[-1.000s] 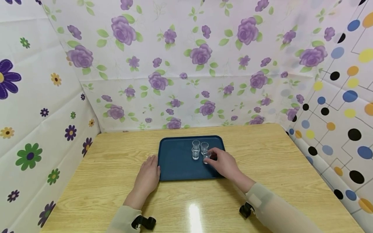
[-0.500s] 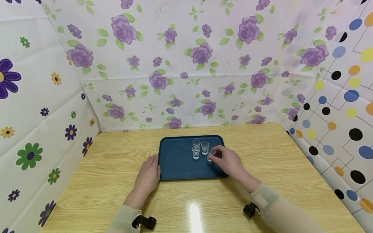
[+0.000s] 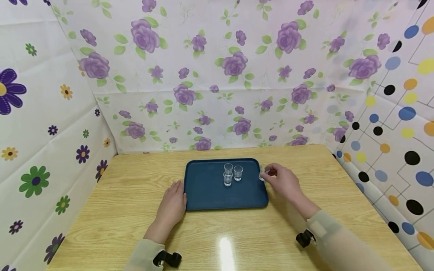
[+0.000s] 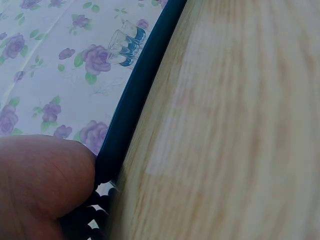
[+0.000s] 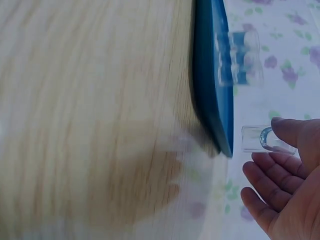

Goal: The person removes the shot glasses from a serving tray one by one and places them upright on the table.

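Observation:
In the head view, a small clear shot glass is pinched between the thumb and fingers of my right hand, over the right edge of the dark blue tray. The right wrist view shows this held glass beyond the tray's corner, the lower fingers spread loosely beneath it. Three more shot glasses stand upright on the tray: a back one, one just before it, and one to their right. My left hand lies along the tray's left rim, fingers extended.
The tray lies on a light wood-grain table. A purple-rose cloth hangs behind the table's back edge, with patterned cloths at both sides. Each wrist wears a black camera mount, such as the left mount.
My right hand has carried the shot glass from beside the other glasses rightward to the tray's right edge. My left hand and the other three glasses have stayed in place.

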`<state>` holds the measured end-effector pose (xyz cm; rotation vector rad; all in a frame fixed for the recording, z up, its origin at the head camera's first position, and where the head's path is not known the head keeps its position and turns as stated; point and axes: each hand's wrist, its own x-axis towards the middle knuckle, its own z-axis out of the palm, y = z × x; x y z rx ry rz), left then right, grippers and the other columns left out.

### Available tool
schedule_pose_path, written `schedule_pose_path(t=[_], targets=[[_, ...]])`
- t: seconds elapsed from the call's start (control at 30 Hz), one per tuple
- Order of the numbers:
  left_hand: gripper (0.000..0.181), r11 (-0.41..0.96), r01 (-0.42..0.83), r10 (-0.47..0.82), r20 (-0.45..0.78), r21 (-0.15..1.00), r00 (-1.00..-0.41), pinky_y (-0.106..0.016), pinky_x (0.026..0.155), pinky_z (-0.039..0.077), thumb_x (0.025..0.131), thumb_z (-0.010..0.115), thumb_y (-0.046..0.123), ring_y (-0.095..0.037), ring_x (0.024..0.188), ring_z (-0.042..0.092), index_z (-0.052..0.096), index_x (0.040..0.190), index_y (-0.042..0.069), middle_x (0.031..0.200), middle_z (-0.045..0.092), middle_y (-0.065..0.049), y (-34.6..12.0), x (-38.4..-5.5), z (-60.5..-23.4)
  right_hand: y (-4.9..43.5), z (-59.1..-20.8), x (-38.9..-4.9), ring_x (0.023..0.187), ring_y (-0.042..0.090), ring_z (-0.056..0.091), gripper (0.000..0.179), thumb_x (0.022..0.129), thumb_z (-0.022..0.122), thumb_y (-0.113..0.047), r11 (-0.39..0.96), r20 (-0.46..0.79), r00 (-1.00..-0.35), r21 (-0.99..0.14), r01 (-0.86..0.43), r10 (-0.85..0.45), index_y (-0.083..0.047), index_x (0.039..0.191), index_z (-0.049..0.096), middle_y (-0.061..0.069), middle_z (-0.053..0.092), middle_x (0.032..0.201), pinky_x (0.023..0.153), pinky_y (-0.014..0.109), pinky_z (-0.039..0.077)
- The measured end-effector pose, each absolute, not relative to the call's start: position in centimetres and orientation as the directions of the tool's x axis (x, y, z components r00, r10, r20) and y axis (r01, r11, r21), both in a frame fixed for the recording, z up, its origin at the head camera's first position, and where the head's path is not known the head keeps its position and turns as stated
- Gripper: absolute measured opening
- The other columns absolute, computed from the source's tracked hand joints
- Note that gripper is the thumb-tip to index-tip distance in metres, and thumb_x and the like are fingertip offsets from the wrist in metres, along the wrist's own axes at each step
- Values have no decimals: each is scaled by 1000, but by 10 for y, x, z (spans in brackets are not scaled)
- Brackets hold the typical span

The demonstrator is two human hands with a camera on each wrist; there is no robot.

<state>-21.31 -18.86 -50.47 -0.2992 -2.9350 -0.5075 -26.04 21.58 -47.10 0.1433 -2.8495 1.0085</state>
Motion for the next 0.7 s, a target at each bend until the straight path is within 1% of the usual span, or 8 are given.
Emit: schedule_pose_path(t=[0.17, 0.23, 0.4, 0.53, 0.7], targets=[[48, 921, 224, 171, 184, 319, -968, -65, 128, 35, 114, 57, 6, -51, 155, 42, 49, 156, -17, 161, 49, -36, -189, -212, -505, 233, -474, -267, 97, 27, 74, 40, 109, 73, -41, 785, 146, -989, -608, -119, -37, -8, 132, 73, 12, 78, 117, 80, 48, 60], [48, 920, 221, 169, 181, 323, -969, -65, 128, 35, 114, 57, 6, -51, 156, 41, 49, 156, -17, 162, 48, -36, -189, -213, -505, 240, -476, -270, 98, 28, 74, 41, 110, 72, -41, 787, 146, -989, -606, -117, -35, -7, 133, 72, 13, 78, 119, 80, 48, 60], [49, 917, 223, 172, 178, 329, -969, -65, 129, 34, 114, 58, 7, -51, 155, 41, 49, 156, -17, 162, 48, -36, -190, -213, -508, 253, -480, -279, 104, 34, 73, 43, 110, 71, -41, 788, 143, -990, -608, -97, -12, -5, 133, 71, 17, 76, 123, 85, 52, 61], [49, 915, 228, 175, 183, 332, -967, -65, 129, 34, 114, 58, 7, -51, 155, 41, 48, 156, -17, 162, 48, -36, -190, -213, -510, 261, -483, -285, 108, 36, 72, 42, 110, 71, -41, 783, 144, -990, -617, -86, 4, -5, 132, 71, 18, 75, 124, 87, 54, 61], [49, 917, 228, 174, 186, 328, -967, -65, 129, 34, 114, 58, 7, -51, 155, 41, 49, 156, -17, 162, 48, -36, -191, -214, -509, 268, -486, -290, 106, 36, 72, 42, 111, 70, -40, 777, 141, -990, -625, -79, 13, -3, 132, 71, 19, 75, 124, 87, 54, 61]])
